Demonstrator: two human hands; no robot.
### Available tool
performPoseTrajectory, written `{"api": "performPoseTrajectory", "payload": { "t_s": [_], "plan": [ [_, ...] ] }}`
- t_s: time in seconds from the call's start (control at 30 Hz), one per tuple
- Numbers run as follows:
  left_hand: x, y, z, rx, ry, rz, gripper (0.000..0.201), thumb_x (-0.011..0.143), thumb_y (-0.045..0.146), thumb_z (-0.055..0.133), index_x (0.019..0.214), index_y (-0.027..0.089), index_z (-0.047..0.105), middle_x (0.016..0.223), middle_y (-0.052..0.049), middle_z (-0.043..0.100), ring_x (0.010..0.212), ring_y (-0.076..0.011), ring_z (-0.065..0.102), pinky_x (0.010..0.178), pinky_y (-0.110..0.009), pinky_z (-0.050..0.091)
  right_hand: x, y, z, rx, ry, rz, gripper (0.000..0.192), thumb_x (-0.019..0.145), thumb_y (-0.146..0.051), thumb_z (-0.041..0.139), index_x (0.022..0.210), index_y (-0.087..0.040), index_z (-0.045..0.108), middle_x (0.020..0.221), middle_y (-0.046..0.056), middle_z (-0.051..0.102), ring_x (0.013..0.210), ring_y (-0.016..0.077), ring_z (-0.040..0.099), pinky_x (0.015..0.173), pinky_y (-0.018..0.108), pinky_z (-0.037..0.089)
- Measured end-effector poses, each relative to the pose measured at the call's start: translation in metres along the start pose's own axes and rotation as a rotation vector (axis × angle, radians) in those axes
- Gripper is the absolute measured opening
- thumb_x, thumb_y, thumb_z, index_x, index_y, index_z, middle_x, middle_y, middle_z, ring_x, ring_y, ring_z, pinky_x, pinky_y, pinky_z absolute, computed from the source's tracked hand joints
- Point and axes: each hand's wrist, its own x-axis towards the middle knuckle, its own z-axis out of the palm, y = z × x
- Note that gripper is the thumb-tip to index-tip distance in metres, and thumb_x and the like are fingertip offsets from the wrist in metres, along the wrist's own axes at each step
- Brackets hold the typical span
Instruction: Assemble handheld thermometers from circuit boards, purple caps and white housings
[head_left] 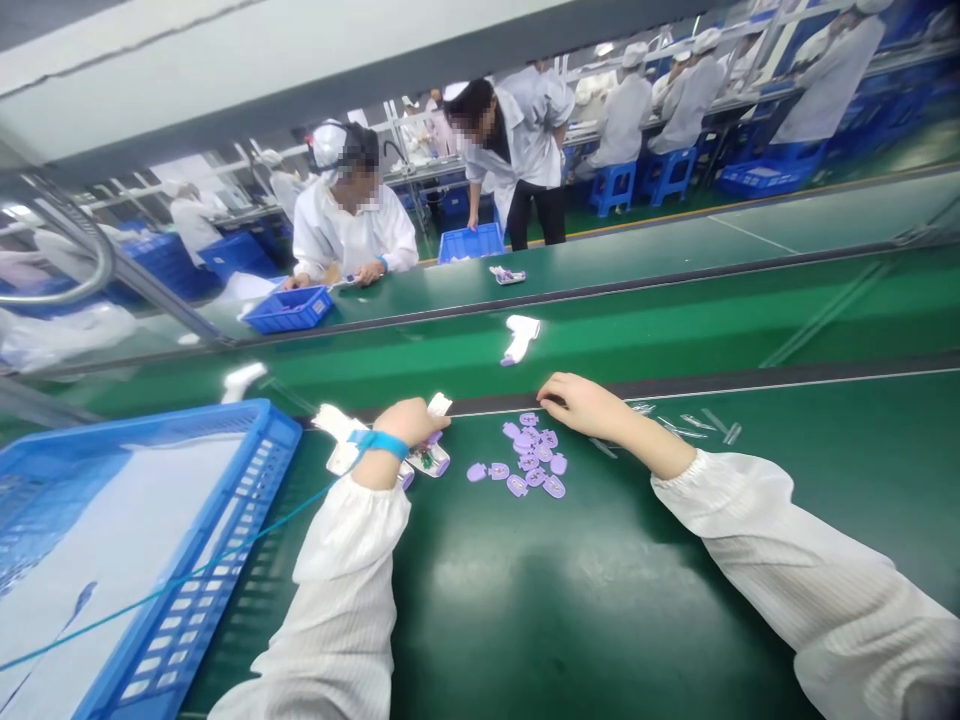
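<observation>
My left hand (405,422), with a blue wrist strap (380,443), is closed over a white gun-shaped housing (429,458). Green and red inner parts show in the housing, and its tip is purple. More white housings (337,428) lie beside and partly under that hand. My right hand (581,402) hovers near the belt's edge, fingers loosely bent and thumb apart, with nothing visible in them. Between my hands several small purple plates (529,452) are scattered on the green table. Short clear plastic pieces (694,425) lie beyond my right wrist.
At left stands a large blue crate (161,610) lined with white sheets, a blue cord crossing it. A white gun-shaped piece (520,338) sits on the green belt (637,330) ahead. Across it, a seated person (352,230) works beside a blue bin (291,310); another person (517,140) bends over.
</observation>
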Motion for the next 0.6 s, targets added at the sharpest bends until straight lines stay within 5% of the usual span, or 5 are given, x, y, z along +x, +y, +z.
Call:
{"api": "performPoseTrajectory", "payload": {
  "t_s": [0.2,0.4,0.6],
  "plan": [
    [0.009,0.016,0.02,0.085,0.085,0.009,0.036,0.089,0.04,0.066,0.113,0.015,0.074,0.121,-0.026,0.077,0.12,-0.0483,0.068,0.094,-0.054,0.053,-0.005,-0.017,-0.012,0.104,-0.023,0.002,0.031,0.105,-0.038,0.052,0.104,-0.02,0.078,0.112,0.014,0.077,0.106,0.0319,0.071,0.095,0.05,0.056],
    [-0.023,0.044,0.016,0.116,0.212,0.467,0.022,0.092,0.034,0.067,0.111,0.026,0.075,0.12,-0.01,0.073,0.123,-0.0349,0.062,0.117,-0.054,0.039,-0.014,-0.053,-0.013,0.319,0.058,0.058,0.058,0.106,-0.055,0.055,0.153,-0.021,0.055,0.14,0.016,0.07,0.11,0.0265,0.074,0.091,0.044,0.062],
    [-0.048,0.065,0.02,0.048,0.382,0.8,0.018,0.097,0.013,0.06,0.097,0.023,0.074,0.106,-0.006,0.066,0.109,-0.0266,0.06,0.125,-0.059,0.031,-0.03,-0.09,-0.027,0.478,-0.18,0.108,0.05,0.109,-0.063,0.049,0.122,-0.022,0.074,0.082,0.005,0.079,0.07,0.0227,0.074,0.066,0.036,0.058]
  ]
}}
